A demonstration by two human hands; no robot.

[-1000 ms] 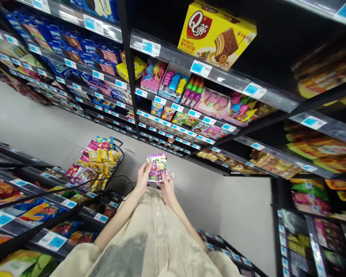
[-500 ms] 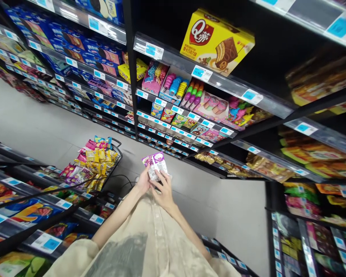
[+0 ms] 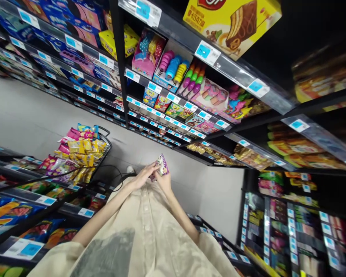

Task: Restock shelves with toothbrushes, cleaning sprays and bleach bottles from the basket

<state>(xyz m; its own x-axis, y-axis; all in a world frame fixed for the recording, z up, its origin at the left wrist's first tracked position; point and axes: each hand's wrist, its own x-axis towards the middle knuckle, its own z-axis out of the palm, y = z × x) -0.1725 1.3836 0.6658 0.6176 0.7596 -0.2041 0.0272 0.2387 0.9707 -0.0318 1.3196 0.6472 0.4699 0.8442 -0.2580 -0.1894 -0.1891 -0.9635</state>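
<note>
In front of my chest I hold small white-and-purple snack packets with both hands. One packet (image 3: 162,165) stands tilted, its printed face and striped purple edge turned toward the right. My right hand (image 3: 163,181) grips it from below, thumb and fingers closed on its lower part. My left hand (image 3: 146,173) reaches in from the left, its fingers pressed together against the packets. A bit of purple wrapper shows beneath the left fingers; the rest of that packet is hidden.
To the left, a black-rimmed basket (image 3: 108,148) is heaped with yellow, pink and purple snack bags (image 3: 83,150). Shelves of boxed sweets (image 3: 173,69) stand ahead, with a yellow cake box (image 3: 233,27) above. Bagged snacks fill the near-left shelf (image 3: 23,215). A thin black cable (image 3: 119,169) hangs near the basket.
The packets, seen spread flat side by side before, are now tilted and partly covered. My left hand has moved over them, and the right hand has turned. The whole view has shifted slightly.
</note>
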